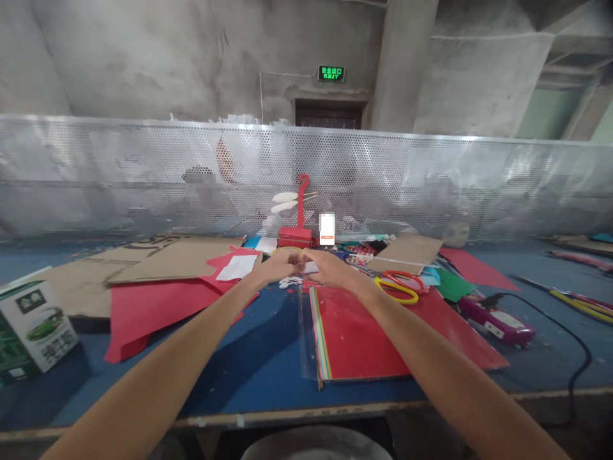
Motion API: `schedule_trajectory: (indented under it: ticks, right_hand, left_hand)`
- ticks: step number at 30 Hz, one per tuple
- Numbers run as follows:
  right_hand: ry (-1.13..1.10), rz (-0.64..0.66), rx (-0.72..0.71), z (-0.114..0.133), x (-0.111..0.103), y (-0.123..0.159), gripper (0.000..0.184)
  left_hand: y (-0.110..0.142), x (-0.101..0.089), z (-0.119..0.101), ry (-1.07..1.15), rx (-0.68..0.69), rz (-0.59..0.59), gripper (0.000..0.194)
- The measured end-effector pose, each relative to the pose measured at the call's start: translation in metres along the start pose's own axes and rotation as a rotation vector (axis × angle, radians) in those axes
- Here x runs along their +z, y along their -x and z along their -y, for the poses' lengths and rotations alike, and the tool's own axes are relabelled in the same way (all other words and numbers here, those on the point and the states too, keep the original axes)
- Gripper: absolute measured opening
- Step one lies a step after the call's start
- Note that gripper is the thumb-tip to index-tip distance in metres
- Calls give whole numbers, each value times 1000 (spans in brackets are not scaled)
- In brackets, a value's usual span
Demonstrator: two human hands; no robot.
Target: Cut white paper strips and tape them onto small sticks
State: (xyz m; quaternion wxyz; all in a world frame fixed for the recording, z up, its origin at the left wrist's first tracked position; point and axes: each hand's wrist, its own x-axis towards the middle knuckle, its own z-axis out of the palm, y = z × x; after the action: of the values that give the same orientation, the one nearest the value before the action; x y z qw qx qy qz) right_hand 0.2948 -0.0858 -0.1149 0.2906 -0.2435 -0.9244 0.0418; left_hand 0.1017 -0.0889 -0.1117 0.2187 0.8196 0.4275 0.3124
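Note:
My left hand (pixel 282 263) and my right hand (pixel 326 267) meet over the middle of the table, fingers curled together. A small pale piece (pixel 310 267), perhaps paper, shows under my right hand's fingers. What my left fingertips pinch is hidden. Just behind the hands, a yellow ring-shaped edge (pixel 287 250) peeks out. A white cord-like bundle (pixel 290 281) lies below them on the blue tabletop (pixel 249 364). Beyond stands a red paper-covered box (pixel 295 237) with a tall hooked red strip (pixel 301 201). A lit phone (pixel 327 229) is propped upright beside it.
Red sheets (pixel 163 310) and cardboard (pixel 177 259) spread left, near a green-white carton (pixel 36 326). To the right lie a pack of coloured paper (pixel 364 338), yellow and red scissors (pixel 397 291) and a purple corded device (pixel 498 322). A perforated metal screen (pixel 143 166) rises behind.

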Motion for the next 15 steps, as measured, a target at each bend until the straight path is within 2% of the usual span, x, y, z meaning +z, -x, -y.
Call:
schedule_trajectory:
  ticks: [6, 9, 15]
  right_hand:
    - [94, -1, 39, -4, -3, -2, 11]
    - [126, -27, 47, -6, -3, -1, 13]
    - [137, -37, -25, -11, -1, -1, 24]
  left_hand:
    - [-1, 0, 4, 284, -167, 49, 11]
    - [-1, 0, 3, 330, -242, 53, 12]
    - [1, 1, 2, 376, -275, 77, 15]
